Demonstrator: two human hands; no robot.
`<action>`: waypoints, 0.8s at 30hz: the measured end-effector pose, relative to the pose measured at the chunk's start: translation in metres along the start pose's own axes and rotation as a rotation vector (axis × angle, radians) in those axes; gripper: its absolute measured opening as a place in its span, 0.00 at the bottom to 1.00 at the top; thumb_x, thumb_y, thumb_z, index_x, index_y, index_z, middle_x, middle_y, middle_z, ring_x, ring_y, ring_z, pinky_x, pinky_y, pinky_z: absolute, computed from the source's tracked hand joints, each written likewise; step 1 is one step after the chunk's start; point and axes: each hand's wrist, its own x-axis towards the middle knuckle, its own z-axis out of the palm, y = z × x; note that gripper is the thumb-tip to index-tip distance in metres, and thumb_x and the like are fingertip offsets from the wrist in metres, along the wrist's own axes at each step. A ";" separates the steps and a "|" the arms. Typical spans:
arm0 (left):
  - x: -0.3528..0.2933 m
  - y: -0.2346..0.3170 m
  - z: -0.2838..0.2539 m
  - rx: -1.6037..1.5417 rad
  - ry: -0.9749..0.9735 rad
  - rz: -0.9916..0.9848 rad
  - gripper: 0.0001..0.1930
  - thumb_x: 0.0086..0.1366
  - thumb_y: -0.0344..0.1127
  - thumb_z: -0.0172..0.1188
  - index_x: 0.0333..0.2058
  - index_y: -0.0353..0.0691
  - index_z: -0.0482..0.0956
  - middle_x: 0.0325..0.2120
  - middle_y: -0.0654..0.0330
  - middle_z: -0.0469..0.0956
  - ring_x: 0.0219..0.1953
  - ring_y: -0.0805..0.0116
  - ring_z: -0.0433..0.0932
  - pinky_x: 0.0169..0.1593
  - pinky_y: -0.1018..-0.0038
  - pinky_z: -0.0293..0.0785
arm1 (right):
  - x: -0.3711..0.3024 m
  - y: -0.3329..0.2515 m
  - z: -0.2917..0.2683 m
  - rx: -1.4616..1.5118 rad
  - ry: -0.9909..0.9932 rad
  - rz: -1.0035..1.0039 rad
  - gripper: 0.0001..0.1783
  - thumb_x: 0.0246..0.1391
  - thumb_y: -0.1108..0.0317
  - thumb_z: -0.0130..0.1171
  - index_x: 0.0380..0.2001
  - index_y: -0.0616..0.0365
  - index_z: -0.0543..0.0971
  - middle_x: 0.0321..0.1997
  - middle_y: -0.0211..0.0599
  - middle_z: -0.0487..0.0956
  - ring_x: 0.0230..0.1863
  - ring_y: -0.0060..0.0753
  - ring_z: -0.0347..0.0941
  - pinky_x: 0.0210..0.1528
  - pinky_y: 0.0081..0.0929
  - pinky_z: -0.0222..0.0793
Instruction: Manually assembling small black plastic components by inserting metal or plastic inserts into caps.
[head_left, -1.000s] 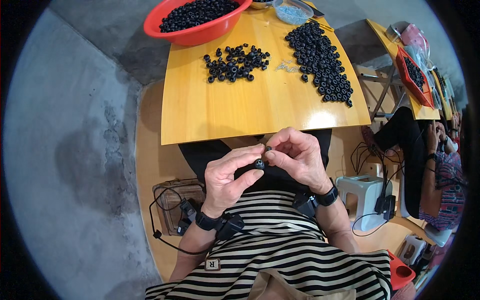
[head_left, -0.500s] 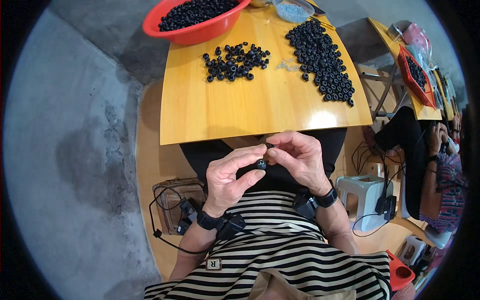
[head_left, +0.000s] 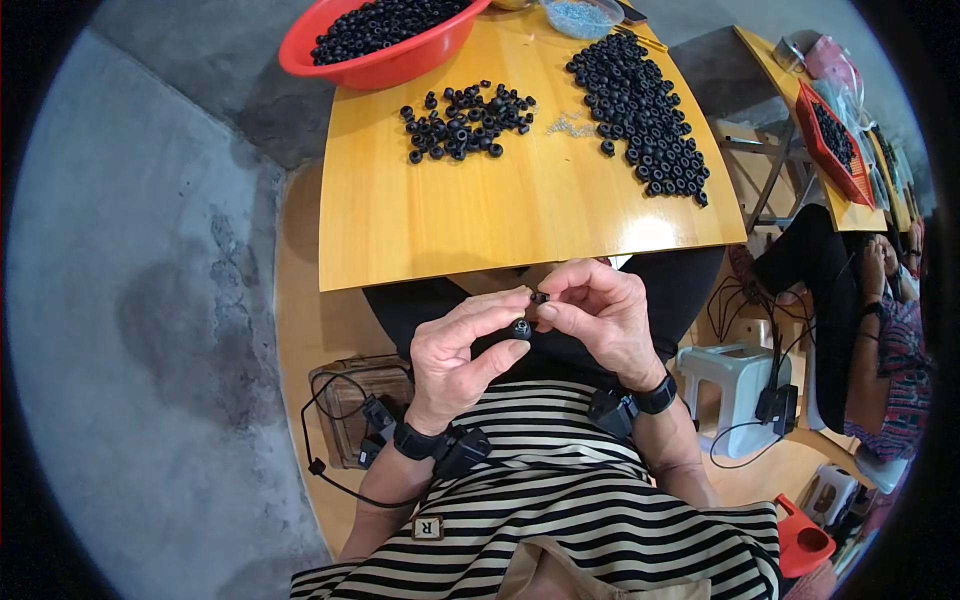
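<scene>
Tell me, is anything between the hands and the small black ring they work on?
Nothing visible. The left hand pinches the black ring, and the right hand touches it from the other side.

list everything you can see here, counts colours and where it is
small black ring-shaped part: one, black, pinched between the fingertips of both hands above the lap
loose black ring-shaped parts, small pile: many, black, table's far left middle
loose black ring-shaped parts, long pile: many, black, table's far right
round red plastic basin: one, red, far left table edge, full of black rings
clear bowl of pale blue bits: one, far edge
tiny silvery pieces: a few, between the piles
yellow wooden table: one
white plastic stool: one, floor on the right
seated co-worker: one, far right
left hand: one, black wrist strap
right hand: one, black wrist strap
</scene>
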 end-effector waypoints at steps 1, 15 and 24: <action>0.000 0.000 0.000 0.013 -0.002 0.014 0.18 0.54 0.21 0.68 0.46 0.32 0.82 0.47 0.48 0.81 0.50 0.58 0.80 0.56 0.68 0.75 | 0.000 0.000 -0.001 0.011 -0.003 -0.002 0.07 0.55 0.79 0.64 0.39 0.64 0.81 0.36 0.33 0.80 0.35 0.19 0.78 0.37 0.16 0.77; 0.000 0.001 0.004 0.141 0.032 0.020 0.18 0.53 0.18 0.69 0.44 0.30 0.82 0.37 0.51 0.82 0.38 0.64 0.79 0.43 0.74 0.75 | -0.001 0.003 -0.002 -0.013 -0.035 -0.181 0.10 0.49 0.79 0.69 0.37 0.63 0.85 0.39 0.40 0.83 0.38 0.27 0.79 0.40 0.21 0.76; 0.001 0.001 0.005 0.162 0.031 0.045 0.18 0.52 0.18 0.69 0.44 0.30 0.81 0.34 0.53 0.81 0.35 0.67 0.78 0.38 0.76 0.74 | -0.003 -0.001 0.000 -0.194 -0.018 -0.246 0.10 0.47 0.78 0.70 0.36 0.63 0.85 0.34 0.41 0.84 0.35 0.28 0.80 0.38 0.20 0.75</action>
